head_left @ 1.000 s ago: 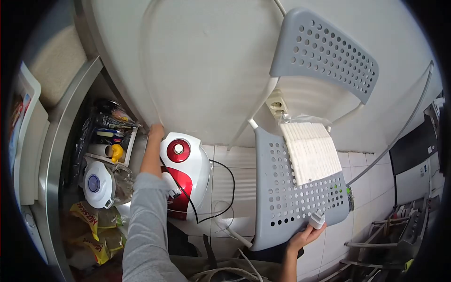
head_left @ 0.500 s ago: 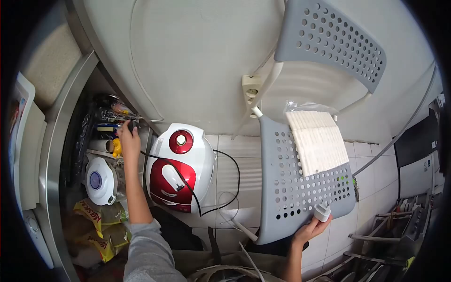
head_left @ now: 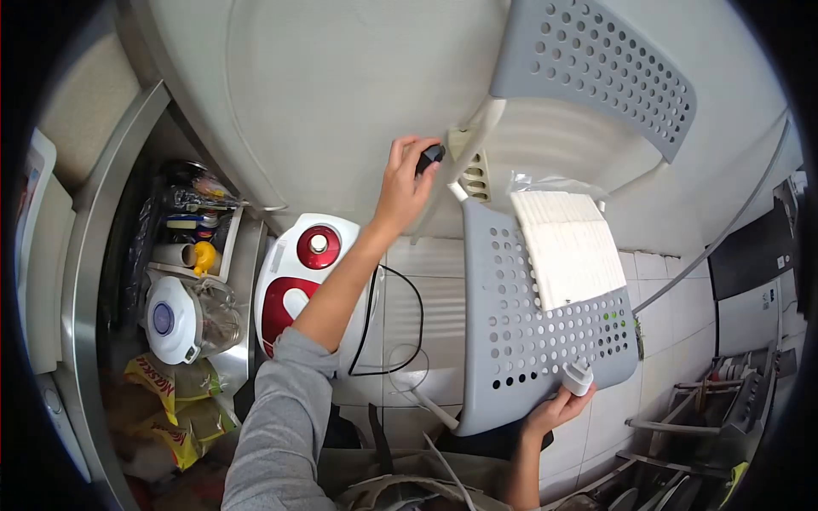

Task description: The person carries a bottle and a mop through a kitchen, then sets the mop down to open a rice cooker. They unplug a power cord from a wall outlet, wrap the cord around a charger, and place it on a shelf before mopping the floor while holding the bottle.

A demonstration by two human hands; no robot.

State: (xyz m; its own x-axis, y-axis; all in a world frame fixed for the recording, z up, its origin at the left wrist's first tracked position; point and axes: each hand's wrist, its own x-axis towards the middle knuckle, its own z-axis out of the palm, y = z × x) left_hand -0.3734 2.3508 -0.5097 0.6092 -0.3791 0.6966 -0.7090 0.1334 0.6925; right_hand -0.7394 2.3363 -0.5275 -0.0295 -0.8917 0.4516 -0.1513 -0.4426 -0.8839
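Note:
My left hand (head_left: 404,184) is raised against the white wall and grips a black plug (head_left: 430,157), close to the wall socket (head_left: 474,175). Its black cord (head_left: 375,315) runs down to a red and white appliance (head_left: 304,277) on the tiled floor. My right hand (head_left: 555,410) rests on the front edge of a grey perforated chair (head_left: 528,332) and holds a small white plug-like object (head_left: 578,376). A white ribbed pack (head_left: 567,247) lies on the chair seat.
A steel shelf unit (head_left: 94,255) at the left holds a blender jug with white lid (head_left: 175,319), a yellow item, tubes and yellow bags (head_left: 166,400). White cables (head_left: 426,409) lie on the floor. A metal rack (head_left: 733,400) stands at right.
My left hand has swung from the shelf at the left up and right to the wall socket, carrying the black plug. The right hand has stayed on the chair edge.

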